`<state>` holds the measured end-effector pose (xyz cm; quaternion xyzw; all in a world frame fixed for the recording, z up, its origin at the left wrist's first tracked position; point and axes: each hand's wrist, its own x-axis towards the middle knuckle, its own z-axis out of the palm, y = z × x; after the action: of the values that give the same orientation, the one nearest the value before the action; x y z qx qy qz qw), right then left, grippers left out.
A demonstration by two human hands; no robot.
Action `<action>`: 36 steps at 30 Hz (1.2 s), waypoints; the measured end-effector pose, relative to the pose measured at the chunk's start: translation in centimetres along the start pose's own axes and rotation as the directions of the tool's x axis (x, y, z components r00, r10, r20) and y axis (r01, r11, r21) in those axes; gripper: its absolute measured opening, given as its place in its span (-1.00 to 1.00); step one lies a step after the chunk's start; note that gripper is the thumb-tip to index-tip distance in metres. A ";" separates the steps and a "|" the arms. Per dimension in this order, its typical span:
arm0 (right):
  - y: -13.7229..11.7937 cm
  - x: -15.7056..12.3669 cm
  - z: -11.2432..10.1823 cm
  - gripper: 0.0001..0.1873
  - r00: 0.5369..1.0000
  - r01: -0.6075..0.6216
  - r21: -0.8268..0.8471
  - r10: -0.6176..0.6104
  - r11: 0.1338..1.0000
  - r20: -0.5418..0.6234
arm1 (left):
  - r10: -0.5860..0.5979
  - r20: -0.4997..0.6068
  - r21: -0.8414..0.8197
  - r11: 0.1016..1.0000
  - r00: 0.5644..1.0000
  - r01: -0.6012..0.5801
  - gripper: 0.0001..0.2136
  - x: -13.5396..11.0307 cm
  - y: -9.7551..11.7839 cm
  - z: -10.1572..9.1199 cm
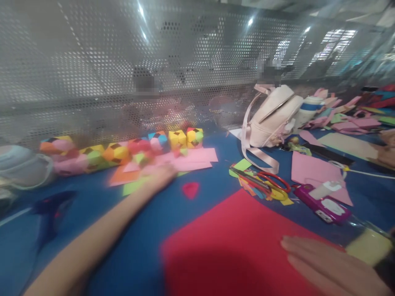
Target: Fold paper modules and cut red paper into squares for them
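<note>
My left hand [163, 176] is stretched out over the pink paper sheets [197, 156] beyond the middle of the table; motion smears its fingers, so their pose is unclear. Beside it lie green paper [133, 187] and orange paper [121, 176], with a row of colourful folded-paper balls [116, 153] behind. Flat on a large red sheet of paper [234, 242] rests my right hand [333, 261], its fingers extended. Between the hands, a small red paper piece [190, 190] lies on the blue table.
Red-handled scissors [262, 181] lie on paper scraps, near a purple device [322, 204]. A pale backpack [273, 119] leans on the perforated metal screen [191, 53]. At left are a blurred dark-blue glue gun [51, 209] and a pale container [23, 164]. Another person's hand [387, 150] shows at right.
</note>
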<state>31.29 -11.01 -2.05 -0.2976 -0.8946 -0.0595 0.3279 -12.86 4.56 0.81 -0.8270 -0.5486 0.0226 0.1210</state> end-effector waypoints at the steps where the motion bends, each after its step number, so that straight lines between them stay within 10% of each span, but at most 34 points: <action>1: -0.5 0.6 0.0 -0.46 0.996 0.077 -0.014 -0.077 0.997 0.037 | -0.009 -0.003 -0.004 1.000 1.000 0.009 -0.79 0.1 0.0 0.0; 6: -2.8 5.1 0.0 -0.53 0.906 0.333 0.021 -0.326 0.943 0.269 | -0.033 -0.016 -0.025 0.999 0.999 0.033 -0.78 0.2 0.2 -0.2; 13: -2.2 10.7 0.7 -0.60 0.898 0.270 0.112 -0.292 0.956 0.329 | -0.049 -0.025 -0.047 0.998 0.999 0.047 -0.71 -0.7 0.3 0.0; 23: 8.2 25.5 12.6 -0.71 0.853 0.002 -0.210 0.108 0.978 0.510 | -0.060 -0.057 -0.062 0.996 0.997 0.057 -0.67 -1.9 1.2 0.6; 36: 12.5 25.2 16.9 -0.62 0.793 0.133 -0.002 -0.105 0.991 0.600 | -0.081 -0.072 -0.127 0.989 0.994 0.072 -0.66 -2.2 1.7 0.7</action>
<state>13.83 16.73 -0.63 -0.2515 -0.9677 -0.0026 0.0180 -12.33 2.02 -0.49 -0.8115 -0.5751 -0.0481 0.0913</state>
